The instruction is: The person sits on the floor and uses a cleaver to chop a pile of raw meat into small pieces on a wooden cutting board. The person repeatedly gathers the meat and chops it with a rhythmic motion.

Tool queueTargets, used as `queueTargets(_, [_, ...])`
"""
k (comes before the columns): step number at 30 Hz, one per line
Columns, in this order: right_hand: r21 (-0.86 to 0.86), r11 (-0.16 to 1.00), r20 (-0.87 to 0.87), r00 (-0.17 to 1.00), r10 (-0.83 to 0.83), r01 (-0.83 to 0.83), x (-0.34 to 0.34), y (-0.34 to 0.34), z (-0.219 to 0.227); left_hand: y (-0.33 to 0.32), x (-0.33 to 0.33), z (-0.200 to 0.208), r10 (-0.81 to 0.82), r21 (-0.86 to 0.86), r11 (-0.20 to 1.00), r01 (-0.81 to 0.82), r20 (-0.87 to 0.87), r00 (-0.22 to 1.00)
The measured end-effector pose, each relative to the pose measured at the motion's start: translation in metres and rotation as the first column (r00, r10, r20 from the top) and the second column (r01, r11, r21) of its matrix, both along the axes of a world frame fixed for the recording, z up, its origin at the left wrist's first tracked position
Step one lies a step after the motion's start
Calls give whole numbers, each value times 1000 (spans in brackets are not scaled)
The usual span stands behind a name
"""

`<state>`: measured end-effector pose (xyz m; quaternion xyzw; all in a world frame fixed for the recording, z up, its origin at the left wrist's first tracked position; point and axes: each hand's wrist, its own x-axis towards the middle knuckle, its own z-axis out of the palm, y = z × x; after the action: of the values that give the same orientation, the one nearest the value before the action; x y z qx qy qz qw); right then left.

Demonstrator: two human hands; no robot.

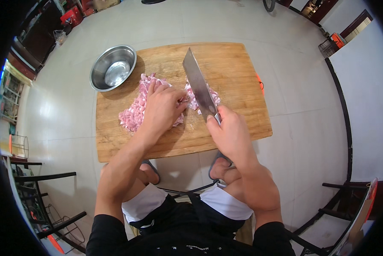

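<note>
A wooden cutting board (238, 85) lies in front of me. My right hand (227, 130) grips a cleaver (198, 81) by its handle, the broad blade slanting away to the upper left. Beside and partly under the blade is a small heap of chopped meat (192, 99). A bigger pile of pale pink diced meat (134, 115) spreads over the board's left half. My left hand (163, 104) rests on that pile, its fingers bent and their tips close to the blade. Whether those fingertips pinch a piece of meat I cannot make out.
At the board's far left corner stands a steel bowl (113, 68) with nothing in it. An orange handle or loop (260, 84) shows at the right edge. Dark-framed chairs or racks (50, 205) stand at lower left and lower right. A white wall (366, 102) rises on the right.
</note>
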<state>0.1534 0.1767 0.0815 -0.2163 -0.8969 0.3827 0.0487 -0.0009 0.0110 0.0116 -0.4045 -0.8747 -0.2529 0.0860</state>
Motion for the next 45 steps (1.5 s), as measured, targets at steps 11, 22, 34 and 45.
queueTargets(11, [111, 983, 129, 983, 131, -146, 10, -7, 15, -3, 0, -8, 22, 71, 997, -23, 20, 1000])
queueTargets(22, [49, 982, 246, 955, 164, -181, 15, -2, 27, 0, 5, -2, 33, 107, 994, -35, 28, 999])
queueTargets(34, [148, 936, 252, 927, 277, -320, -15, -10, 13, -3, -2, -3, -70, 116, 991, 65, 39, 997])
queueTargets(45, [-267, 959, 214, 965, 153, -92, -60, 26, -21, -7, -3, -8, -190, 94, 980, 178, 141, 972])
